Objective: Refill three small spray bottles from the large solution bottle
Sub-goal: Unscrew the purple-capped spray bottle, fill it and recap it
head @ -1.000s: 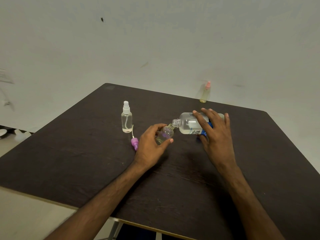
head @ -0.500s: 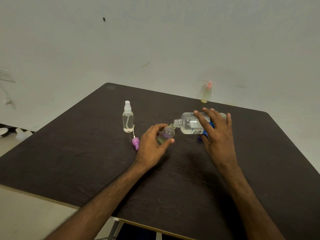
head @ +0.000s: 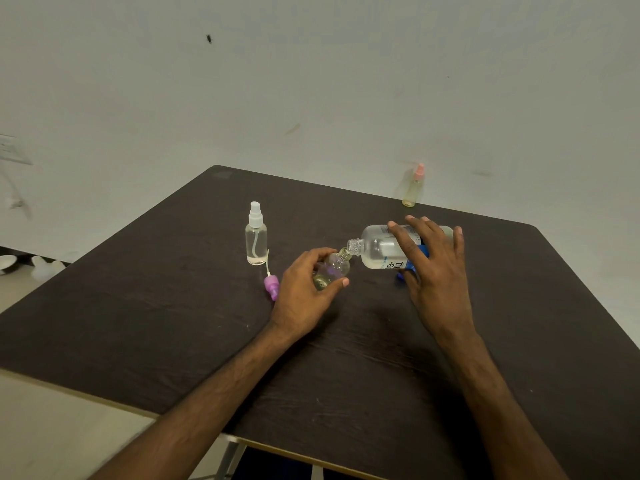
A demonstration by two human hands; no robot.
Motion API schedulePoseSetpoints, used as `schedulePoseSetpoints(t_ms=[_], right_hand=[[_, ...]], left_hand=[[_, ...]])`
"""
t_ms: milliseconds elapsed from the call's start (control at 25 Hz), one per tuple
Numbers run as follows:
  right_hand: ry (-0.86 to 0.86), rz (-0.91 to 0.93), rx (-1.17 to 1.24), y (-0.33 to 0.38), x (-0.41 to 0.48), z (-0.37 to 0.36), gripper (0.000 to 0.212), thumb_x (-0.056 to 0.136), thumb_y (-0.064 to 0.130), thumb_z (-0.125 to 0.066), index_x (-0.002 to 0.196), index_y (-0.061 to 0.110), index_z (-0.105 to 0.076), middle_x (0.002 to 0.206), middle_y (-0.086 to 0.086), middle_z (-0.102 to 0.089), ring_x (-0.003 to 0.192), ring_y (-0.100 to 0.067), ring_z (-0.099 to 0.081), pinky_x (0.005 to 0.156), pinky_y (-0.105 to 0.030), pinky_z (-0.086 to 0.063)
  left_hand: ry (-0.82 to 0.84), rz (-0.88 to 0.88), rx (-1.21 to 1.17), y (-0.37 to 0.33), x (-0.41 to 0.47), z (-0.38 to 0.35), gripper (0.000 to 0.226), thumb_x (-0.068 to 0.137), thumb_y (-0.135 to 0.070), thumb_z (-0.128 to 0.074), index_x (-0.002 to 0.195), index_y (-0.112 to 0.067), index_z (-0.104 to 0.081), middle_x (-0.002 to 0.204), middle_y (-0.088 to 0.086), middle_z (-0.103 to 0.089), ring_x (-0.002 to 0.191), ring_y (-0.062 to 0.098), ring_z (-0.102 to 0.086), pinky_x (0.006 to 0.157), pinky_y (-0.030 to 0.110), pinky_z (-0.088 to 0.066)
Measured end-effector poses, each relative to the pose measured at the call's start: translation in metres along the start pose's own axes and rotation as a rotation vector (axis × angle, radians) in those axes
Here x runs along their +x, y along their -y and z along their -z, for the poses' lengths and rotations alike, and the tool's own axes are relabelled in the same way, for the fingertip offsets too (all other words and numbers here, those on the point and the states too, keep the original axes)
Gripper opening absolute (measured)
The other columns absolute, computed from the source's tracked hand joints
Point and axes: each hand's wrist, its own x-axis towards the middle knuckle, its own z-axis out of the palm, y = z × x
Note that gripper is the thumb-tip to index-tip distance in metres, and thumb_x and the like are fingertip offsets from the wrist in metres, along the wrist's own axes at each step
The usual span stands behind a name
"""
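Note:
My right hand (head: 433,268) holds the large clear solution bottle (head: 375,249) tipped on its side, fingers spread over its top, its open neck pointing left. My left hand (head: 304,296) grips a small uncapped spray bottle (head: 334,268), tilted so that its mouth meets the large bottle's neck; a little yellowish liquid sits in its bottom. Its purple spray cap (head: 271,285) with its tube lies on the table left of my left hand. A small bottle with a white sprayer (head: 256,237) stands upright behind the cap. A pink-capped small bottle (head: 414,187) stands at the far table edge.
The dark wooden table (head: 173,323) stands against a pale wall. A blue object (head: 402,274) shows partly under my right hand. The near table edge runs below my forearms, and white items lie on the floor at far left.

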Motion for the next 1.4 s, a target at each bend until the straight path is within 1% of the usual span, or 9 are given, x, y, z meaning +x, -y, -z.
schedulePoseSetpoints(t_ms=[480,680,880,960,1160,1400], right_hand=[[-0.002,-0.004,-0.018,-0.0007,0.0008,0.0002,0.088,0.072,0.000,-0.080,0.147,0.022,-0.039,0.147,-0.016,-0.044,0.141,-0.032,-0.032,0.120,-0.054,-0.007],[0.004,-0.001,-0.018,-0.0004,0.0000,0.0004,0.088,0.073,0.000,-0.080,0.147,0.023,-0.038,0.148,-0.015,-0.044,0.142,-0.032,-0.032,0.120,-0.054,-0.007],[-0.004,-0.002,-0.018,-0.0007,0.0002,0.0011,0.088,0.074,-0.001,-0.079,0.148,0.023,-0.038,0.148,-0.014,-0.043,0.142,-0.030,-0.030,0.122,-0.046,0.002],[-0.002,-0.002,-0.019,-0.0006,0.0005,0.0008,0.088,0.074,-0.001,-0.079,0.148,0.023,-0.038,0.148,-0.014,-0.043,0.142,-0.030,-0.029,0.122,-0.045,0.003],[0.004,-0.001,-0.028,-0.0002,0.0007,0.0005,0.087,0.072,-0.001,-0.079,0.147,0.022,-0.040,0.148,-0.015,-0.044,0.142,-0.031,-0.030,0.121,-0.053,-0.005],[-0.003,0.000,-0.031,-0.0004,0.0009,0.0014,0.087,0.072,-0.002,-0.079,0.147,0.022,-0.040,0.148,-0.015,-0.043,0.142,-0.031,-0.029,0.120,-0.054,-0.007]], left_hand=[[0.003,0.007,0.001,0.0003,0.0005,-0.0003,0.053,0.080,-0.023,-0.083,0.128,-0.017,-0.062,0.118,-0.008,-0.067,0.108,0.006,-0.064,0.097,0.032,-0.054],[0.003,0.012,0.002,0.0004,0.0004,-0.0002,0.053,0.080,-0.023,-0.083,0.128,-0.016,-0.062,0.119,-0.007,-0.067,0.108,0.005,-0.064,0.097,0.031,-0.054],[0.000,0.008,-0.005,-0.0011,0.0001,-0.0001,0.052,0.079,-0.022,-0.083,0.127,-0.017,-0.063,0.117,-0.008,-0.067,0.107,0.004,-0.064,0.096,0.029,-0.054],[0.002,0.010,-0.004,-0.0010,0.0003,0.0001,0.051,0.079,-0.023,-0.083,0.126,-0.018,-0.063,0.117,-0.009,-0.067,0.107,0.004,-0.064,0.095,0.029,-0.055],[0.003,0.010,-0.003,-0.0004,0.0003,-0.0003,0.051,0.080,-0.022,-0.083,0.126,-0.018,-0.063,0.118,-0.008,-0.067,0.108,0.006,-0.064,0.096,0.031,-0.055],[-0.004,0.011,0.000,-0.0013,0.0001,0.0000,0.052,0.079,-0.023,-0.083,0.127,-0.017,-0.063,0.117,-0.008,-0.067,0.107,0.005,-0.064,0.095,0.029,-0.055]])
